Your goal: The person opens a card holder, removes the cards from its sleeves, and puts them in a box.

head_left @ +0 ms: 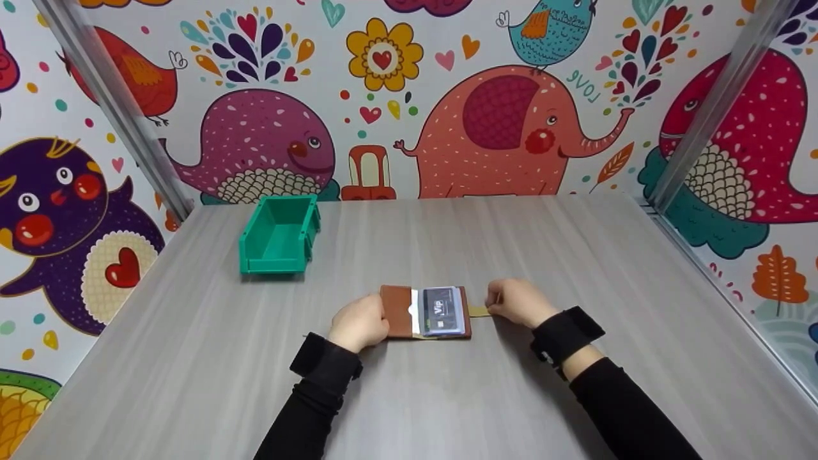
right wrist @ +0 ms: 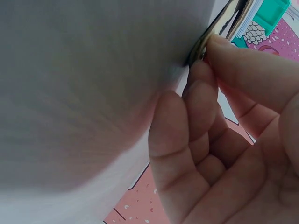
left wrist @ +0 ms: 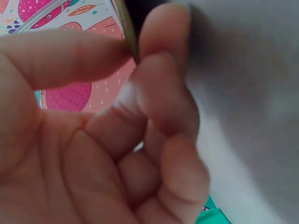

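Observation:
A brown card wallet (head_left: 397,313) lies spread open at the middle of the table. Clear card sleeves on its right half hold a dark card (head_left: 438,309) marked "Vip". My left hand (head_left: 360,322) pinches the wallet's left edge between thumb and fingers; the left wrist view shows that thin edge (left wrist: 126,28) between them. Out past the wallet's right side sticks a tan closure strap (head_left: 478,311). My right hand (head_left: 521,301) pinches the strap's end with thumb and forefinger, seen close in the right wrist view.
A green plastic bin (head_left: 279,236) stands at the back left of the grey wood-grain table (head_left: 211,370). Walls printed with cartoon animals (head_left: 498,134) rise behind and at both sides, with metal posts (head_left: 722,102) at the corners.

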Demonstrator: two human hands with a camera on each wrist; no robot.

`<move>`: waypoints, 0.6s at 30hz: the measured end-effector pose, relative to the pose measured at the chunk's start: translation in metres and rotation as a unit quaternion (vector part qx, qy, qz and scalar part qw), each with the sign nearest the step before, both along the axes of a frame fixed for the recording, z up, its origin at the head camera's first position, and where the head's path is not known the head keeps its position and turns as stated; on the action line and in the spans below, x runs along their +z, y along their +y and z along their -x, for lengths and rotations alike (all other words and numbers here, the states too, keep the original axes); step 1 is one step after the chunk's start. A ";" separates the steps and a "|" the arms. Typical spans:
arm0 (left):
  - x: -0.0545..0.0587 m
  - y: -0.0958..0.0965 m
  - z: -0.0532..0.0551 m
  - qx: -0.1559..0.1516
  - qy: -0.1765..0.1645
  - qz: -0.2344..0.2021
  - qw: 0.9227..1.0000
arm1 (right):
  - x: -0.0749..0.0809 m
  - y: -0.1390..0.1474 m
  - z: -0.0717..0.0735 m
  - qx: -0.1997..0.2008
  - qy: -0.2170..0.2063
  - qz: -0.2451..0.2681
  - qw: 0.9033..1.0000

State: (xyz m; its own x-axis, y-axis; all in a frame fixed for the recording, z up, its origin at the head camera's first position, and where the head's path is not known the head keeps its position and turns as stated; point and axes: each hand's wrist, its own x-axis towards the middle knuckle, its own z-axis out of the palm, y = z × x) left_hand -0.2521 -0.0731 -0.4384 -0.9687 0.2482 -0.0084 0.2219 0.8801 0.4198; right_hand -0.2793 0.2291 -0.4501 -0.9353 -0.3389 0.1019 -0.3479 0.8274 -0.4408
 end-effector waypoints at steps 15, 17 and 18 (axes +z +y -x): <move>-0.005 -0.001 0.002 -0.032 0.015 0.005 0.999 | 0.001 0.002 -0.002 -0.008 -0.002 -0.006 1.000; -0.005 0.000 0.002 -0.034 0.020 0.006 0.999 | 0.001 0.001 -0.002 -0.009 -0.001 -0.009 1.000; -0.005 0.000 0.002 -0.034 0.020 0.007 0.999 | 0.001 0.001 -0.002 -0.009 0.001 -0.010 1.000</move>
State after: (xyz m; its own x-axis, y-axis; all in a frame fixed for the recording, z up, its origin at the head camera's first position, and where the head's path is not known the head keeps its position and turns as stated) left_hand -0.2545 -0.0732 -0.4439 -0.9494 0.3129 0.0263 0.2971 0.8680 0.3980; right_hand -0.2774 0.2305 -0.4490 -0.9409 -0.3245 0.0967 -0.3339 0.8417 -0.4244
